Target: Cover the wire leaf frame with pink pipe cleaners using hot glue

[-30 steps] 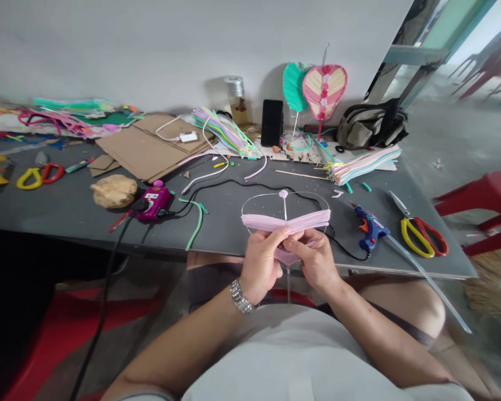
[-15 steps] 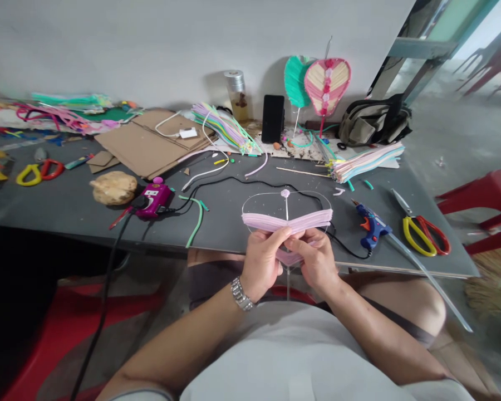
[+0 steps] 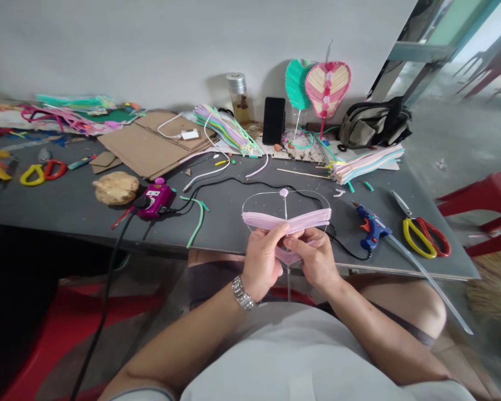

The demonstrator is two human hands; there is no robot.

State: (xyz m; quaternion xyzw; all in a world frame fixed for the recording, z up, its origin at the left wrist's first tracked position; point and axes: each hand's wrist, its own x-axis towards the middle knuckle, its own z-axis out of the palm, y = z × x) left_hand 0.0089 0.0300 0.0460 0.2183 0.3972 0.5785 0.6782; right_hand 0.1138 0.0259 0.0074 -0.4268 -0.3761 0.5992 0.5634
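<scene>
Pink strips (image 3: 303, 220) in both hands (image 3: 262, 262) (image 3: 318, 260)

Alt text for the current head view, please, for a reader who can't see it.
A person's left hand and right hand hold lilac strips across a thin frame at the near edge of a grey table. To the right lie a blue glue gun and scissors; behind, a green fan and a pink-and-cream fan stand by the wall.

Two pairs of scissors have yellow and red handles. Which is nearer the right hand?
The scissors at the table's right end, beside the blue glue gun. The other pair lies far left, beyond the purple socket box.
</scene>
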